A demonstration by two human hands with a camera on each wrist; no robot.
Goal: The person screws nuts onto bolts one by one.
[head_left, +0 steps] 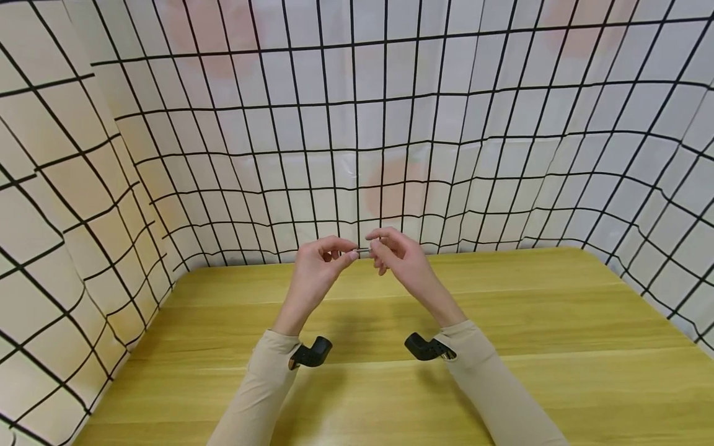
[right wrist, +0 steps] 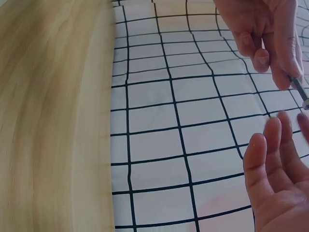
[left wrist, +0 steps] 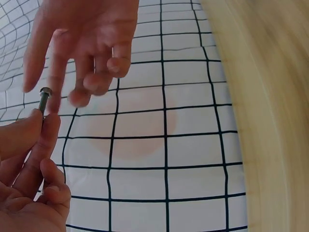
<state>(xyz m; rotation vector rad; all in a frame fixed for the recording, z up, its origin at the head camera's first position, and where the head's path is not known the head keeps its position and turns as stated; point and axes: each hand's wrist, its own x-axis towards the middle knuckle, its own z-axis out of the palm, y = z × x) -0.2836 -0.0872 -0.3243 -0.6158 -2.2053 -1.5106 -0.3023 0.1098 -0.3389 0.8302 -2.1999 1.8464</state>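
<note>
left wrist view shows left fingers (left wrist: 50, 129) pinching a bolt (left wrist: 44, 101).

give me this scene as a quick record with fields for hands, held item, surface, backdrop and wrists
left hand: pinches a bolt between thumb and finger
right hand: fingers spread near the bolt's wider end; not gripping it
held item: one slim metal bolt, wider end toward the right hand
surface: yellowish wood-grain table
backdrop: white sheet with black grid lines and faint pink patches
wrists: beige sleeves, a black device at each cuff
</note>
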